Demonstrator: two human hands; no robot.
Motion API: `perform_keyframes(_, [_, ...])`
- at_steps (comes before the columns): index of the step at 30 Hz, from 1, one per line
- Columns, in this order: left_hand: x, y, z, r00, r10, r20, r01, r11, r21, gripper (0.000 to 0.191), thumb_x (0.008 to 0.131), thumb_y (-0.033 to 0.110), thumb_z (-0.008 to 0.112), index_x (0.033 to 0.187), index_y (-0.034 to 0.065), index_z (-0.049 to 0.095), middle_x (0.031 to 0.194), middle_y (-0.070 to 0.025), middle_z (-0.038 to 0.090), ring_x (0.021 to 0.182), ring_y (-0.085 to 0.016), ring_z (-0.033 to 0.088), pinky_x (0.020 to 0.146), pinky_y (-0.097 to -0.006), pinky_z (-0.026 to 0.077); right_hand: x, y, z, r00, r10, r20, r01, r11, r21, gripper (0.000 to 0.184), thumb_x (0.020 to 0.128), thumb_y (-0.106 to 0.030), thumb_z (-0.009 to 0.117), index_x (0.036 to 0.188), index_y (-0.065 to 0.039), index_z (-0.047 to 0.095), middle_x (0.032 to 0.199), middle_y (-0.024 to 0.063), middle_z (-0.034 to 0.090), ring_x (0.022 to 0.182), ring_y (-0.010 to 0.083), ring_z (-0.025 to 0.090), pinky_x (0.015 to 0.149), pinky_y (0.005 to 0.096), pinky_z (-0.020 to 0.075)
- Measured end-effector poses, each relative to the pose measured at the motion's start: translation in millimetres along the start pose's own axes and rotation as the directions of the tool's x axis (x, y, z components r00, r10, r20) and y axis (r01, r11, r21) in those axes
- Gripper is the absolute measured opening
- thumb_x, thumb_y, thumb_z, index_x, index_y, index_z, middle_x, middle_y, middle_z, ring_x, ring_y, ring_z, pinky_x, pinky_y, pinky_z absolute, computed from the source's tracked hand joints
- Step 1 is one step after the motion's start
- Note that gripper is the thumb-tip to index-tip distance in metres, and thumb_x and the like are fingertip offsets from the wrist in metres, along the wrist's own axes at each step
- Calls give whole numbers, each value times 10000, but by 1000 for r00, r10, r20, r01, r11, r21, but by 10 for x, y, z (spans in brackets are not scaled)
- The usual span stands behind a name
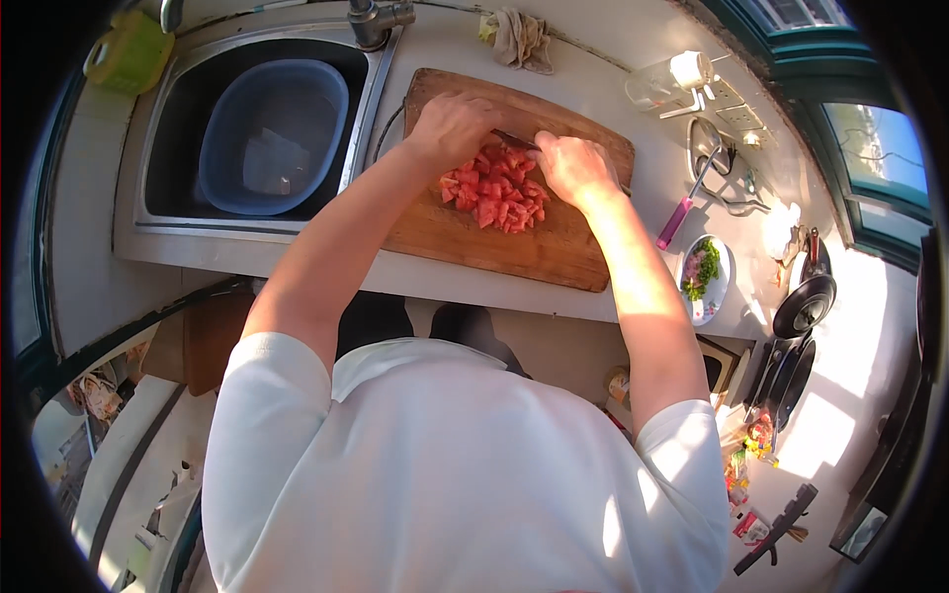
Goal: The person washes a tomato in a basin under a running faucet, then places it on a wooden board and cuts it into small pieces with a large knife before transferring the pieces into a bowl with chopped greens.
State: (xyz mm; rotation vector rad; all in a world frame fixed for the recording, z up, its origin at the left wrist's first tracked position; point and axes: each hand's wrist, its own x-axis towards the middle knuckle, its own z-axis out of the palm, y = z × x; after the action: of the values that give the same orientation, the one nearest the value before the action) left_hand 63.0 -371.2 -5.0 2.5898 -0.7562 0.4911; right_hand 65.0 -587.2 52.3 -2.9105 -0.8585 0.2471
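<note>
Chopped red pieces, which look like tomato (500,193), lie in a heap on a wooden cutting board (489,256). Beyond the heap, a dark knife blade (517,141) spans the gap between my hands. My right hand (574,167) is closed at the blade's right end, on what appears to be the knife's handle, which its fingers hide. On the left, my left hand (458,126) rests over the board at the blade's other end, with its fingertips hidden; whether it grips the blade cannot be told.
Left of the board, a blue basin (274,137) sits in a metal sink (159,159) under a faucet (374,26). A cloth (523,41) lies behind the board. To the right are a pink-handled utensil (675,222), a plate (718,304) with chopped greens and a pan lid (807,304).
</note>
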Motion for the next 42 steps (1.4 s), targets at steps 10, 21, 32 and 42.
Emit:
perform_keyframes(10, [-219,174,-195,994,-108,21,107,993,43,202,710,90,646,908,131,651,931,-30,648,960,-229,616,824,-368,479,33,-42,44,990,-129,56,125,990,58,86,861,-114,501,883,-57,562,782,193,651,813,403,644,712,488,517])
perform_keyframes(21, [-253,159,-380,974,-175,144,188,979,-84,155,723,138,661,878,130,660,879,-28,649,912,-237,624,792,-382,470,33,-209,-183,983,-81,162,75,996,42,96,879,-140,532,899,-54,570,766,186,649,793,399,641,677,486,513])
perform_keyframes(32, [-338,137,-349,999,-47,20,47,999,-10,51,756,146,628,772,107,655,831,-37,655,833,-218,633,726,-343,486,-30,-208,-10,993,-89,79,85,995,53,163,883,-233,582,877,-70,578,729,176,646,739,391,638,626,481,513])
perform_keyframes(42, [-507,296,-227,990,-100,103,102,995,-16,160,729,216,692,815,103,619,836,-52,637,834,-248,622,733,-361,495,-139,-147,186,985,-160,65,155,985,80,177,875,-262,597,853,-87,586,750,165,650,738,373,641,636,493,511])
